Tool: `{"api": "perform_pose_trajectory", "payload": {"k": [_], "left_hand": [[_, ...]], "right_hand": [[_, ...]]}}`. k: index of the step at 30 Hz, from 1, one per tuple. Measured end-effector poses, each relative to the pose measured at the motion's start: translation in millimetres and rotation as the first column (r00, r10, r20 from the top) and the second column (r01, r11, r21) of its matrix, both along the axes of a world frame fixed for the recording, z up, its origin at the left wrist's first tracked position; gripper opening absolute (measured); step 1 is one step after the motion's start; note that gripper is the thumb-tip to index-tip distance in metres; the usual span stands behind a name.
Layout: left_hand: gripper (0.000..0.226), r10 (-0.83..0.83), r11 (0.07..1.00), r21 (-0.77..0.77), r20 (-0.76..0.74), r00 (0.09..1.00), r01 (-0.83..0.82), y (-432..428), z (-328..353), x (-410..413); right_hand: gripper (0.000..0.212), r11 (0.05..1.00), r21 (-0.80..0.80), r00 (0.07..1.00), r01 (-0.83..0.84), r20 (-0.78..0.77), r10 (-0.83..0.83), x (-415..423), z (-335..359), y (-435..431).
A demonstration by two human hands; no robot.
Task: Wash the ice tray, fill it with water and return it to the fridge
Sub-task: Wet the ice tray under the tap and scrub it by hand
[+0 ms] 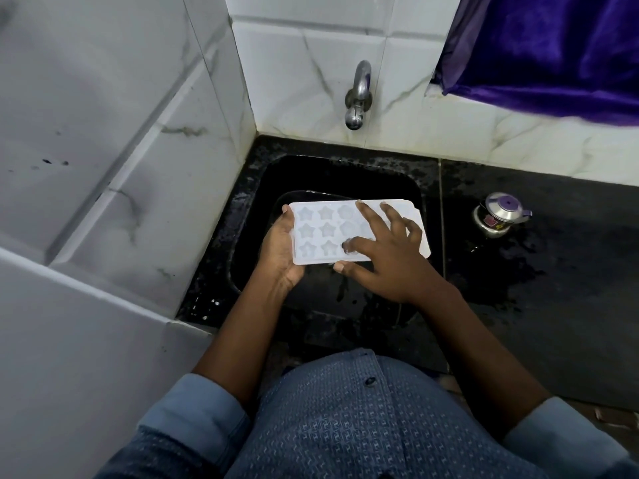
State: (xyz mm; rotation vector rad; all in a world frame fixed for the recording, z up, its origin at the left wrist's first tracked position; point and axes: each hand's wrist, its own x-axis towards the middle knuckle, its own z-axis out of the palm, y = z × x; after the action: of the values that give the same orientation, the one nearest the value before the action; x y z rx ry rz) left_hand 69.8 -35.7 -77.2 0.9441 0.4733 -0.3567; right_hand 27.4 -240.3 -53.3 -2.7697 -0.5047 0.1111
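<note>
A white ice tray (321, 233) with star-shaped wells is held level above the black sink (345, 174). My left hand (280, 250) grips its left end, thumb on the top rim and fingers underneath. My right hand (383, 257) lies spread over the tray's right half, straight fingers touching the wells and hiding several of them. A steel tap (358, 98) juts from the tiled wall above the sink; no water runs from it.
White marble-look tiles wall in the sink at the left and back. The black counter (553, 288) to the right is wet and holds a small steel lidded pot (499, 214). Purple cloth (553, 53) hangs at the top right.
</note>
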Motion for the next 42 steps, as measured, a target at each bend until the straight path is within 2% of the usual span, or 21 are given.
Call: {"api": "perform_pose_trajectory", "payload": {"k": [3, 42], "left_hand": [[0.068, -0.018, 1.000, 0.002, 0.005, 1.000, 0.018, -1.6, -0.9, -0.7], [0.071, -0.041, 0.999, 0.003, 0.020, 0.999, 0.040, 2.0, 3.9, -4.5]], "right_hand": [[0.063, 1.000, -0.023, 0.999, 0.008, -0.045, -0.009, 1.0, 1.6, 0.6], [0.063, 0.999, 0.033, 0.999, 0.033, -0.030, -0.032, -4.6, 7.1, 5.4]]}}
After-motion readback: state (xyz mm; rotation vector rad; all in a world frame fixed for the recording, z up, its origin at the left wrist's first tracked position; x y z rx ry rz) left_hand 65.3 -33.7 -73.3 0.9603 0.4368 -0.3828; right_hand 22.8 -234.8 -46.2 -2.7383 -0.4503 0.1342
